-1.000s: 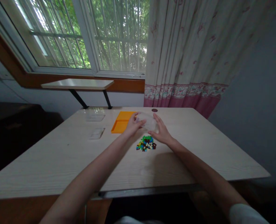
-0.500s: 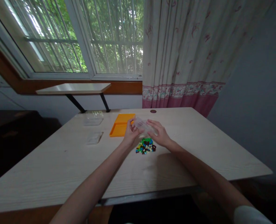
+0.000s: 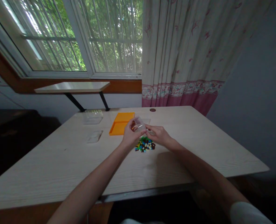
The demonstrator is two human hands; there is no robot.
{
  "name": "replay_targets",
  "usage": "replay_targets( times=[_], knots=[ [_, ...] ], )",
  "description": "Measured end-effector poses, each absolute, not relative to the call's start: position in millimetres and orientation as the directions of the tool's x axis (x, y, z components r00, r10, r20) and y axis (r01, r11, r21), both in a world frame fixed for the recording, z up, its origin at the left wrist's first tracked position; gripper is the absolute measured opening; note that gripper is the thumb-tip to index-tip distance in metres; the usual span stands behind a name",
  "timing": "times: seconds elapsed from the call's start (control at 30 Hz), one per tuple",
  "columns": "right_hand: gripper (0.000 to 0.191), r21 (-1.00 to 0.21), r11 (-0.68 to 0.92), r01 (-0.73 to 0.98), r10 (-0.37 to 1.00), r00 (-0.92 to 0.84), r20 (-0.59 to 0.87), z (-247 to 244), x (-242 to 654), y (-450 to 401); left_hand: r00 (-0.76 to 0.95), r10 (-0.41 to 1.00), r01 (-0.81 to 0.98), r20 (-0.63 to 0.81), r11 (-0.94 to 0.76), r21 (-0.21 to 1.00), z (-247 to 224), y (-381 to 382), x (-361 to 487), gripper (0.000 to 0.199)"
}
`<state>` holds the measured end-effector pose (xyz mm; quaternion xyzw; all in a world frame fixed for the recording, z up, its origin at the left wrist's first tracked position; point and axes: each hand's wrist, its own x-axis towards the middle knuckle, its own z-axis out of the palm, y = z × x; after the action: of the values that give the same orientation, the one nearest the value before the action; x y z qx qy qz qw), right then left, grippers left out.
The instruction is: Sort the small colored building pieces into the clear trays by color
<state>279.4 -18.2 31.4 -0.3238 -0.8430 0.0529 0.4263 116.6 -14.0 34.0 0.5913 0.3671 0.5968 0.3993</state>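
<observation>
My left hand is wrapped round a small clear plastic box held above the table. My right hand is at the box's right side, its fingers pressed together near the box's lower edge; whether they pinch part of it is too small to make out. A flat clear piece shows just behind the box. Below the hands lies a pile of small green, blue, brown, yellow and cream pieces. An open orange case lies to the left of my left hand.
On the left of the table lie a clear tray and a smaller clear box. A raised shelf stands at the back left. A round brown disc is near the back edge.
The clear box has turned in my hands and now shows its side. My right hand's fingers have dropped from its top to its lower right edge. The view has shifted slightly.
</observation>
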Motion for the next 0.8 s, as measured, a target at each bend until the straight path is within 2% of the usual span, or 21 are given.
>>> replay_targets(
  times=[0.43,0.8],
  knots=[
    [0.037,-0.399,0.753,0.524,0.633,-0.410,0.657,23,280,-13,0.060,0.925,-0.009,0.376,-0.376,0.927,37,-11,111,0.068],
    [0.036,-0.157,0.724,0.671,0.560,-0.440,0.702,21,273,-17,0.068,0.897,0.042,0.437,-0.440,0.897,38,-9,109,0.066]
  ],
)
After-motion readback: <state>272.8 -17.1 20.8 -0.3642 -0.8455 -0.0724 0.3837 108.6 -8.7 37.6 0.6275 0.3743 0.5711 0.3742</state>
